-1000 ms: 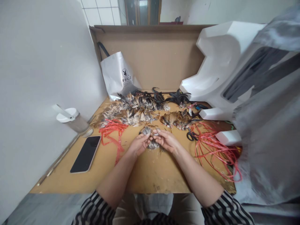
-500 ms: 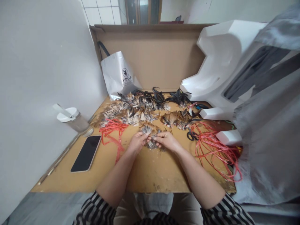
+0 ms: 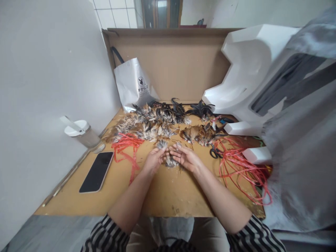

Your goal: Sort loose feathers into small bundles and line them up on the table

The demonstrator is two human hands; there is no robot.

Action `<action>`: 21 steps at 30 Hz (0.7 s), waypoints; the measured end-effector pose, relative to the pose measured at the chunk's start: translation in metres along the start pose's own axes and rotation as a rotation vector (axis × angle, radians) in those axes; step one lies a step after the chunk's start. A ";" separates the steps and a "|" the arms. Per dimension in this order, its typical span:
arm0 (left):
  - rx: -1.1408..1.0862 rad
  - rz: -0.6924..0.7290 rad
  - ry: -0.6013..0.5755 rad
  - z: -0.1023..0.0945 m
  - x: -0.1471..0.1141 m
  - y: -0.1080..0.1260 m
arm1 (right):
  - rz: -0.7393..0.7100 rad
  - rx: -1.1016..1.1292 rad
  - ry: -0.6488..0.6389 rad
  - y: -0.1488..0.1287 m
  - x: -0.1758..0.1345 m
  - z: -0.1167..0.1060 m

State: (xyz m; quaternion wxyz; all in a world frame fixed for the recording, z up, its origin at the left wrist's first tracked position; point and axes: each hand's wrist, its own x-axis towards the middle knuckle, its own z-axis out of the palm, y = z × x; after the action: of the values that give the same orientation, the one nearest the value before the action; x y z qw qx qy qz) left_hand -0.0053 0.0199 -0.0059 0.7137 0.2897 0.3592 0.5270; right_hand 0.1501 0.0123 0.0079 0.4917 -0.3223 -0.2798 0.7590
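In the head view, my left hand is closed, pinching a small tuft of brown-grey feathers between thumb and fingers. Beside it, my right hand has its fingers loosened and apart, their tips close to the left fingertips. A pale wisp of feather shows at the right fingertips; whether they grip it is unclear. Under both hands, more grey-white feathers lie on the tabletop, partly hidden by the fingers. Just beyond are a long pile of brown and white feathers and a brown feather bundle.
Red plastic strings lie at left, with more red strings at right beside black scissors. A phone and a lidded cup are on the left. A silver bag and white foam stand behind.
My right hand has loosened its pinch and spread its fingers. The brown feathers beyond my hands show less than before. My left hand stays nearly in place.
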 end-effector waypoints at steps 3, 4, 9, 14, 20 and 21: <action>-0.061 -0.018 -0.003 0.000 0.000 0.000 | -0.034 0.079 0.040 0.002 0.002 0.001; -0.084 -0.036 -0.025 0.000 0.000 -0.001 | -0.062 0.096 0.056 0.003 0.003 0.001; -0.112 -0.210 -0.229 0.003 -0.004 -0.005 | -0.167 0.088 0.100 0.006 0.003 0.004; -0.200 -0.274 -0.251 0.005 -0.002 -0.011 | -0.169 -0.007 0.070 0.012 0.000 0.013; -0.239 -0.254 -0.172 0.004 0.002 -0.010 | -0.203 -0.073 0.102 0.016 -0.002 0.023; -0.241 -0.240 -0.162 0.004 0.002 -0.009 | -0.201 -0.075 0.104 0.016 -0.002 0.023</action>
State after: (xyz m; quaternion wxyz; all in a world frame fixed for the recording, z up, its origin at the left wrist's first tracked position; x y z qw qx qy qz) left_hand 0.0031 0.0186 -0.0115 0.8276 0.1985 0.2667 0.4523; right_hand 0.1236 0.0019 0.0109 0.5666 -0.3497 -0.3129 0.6773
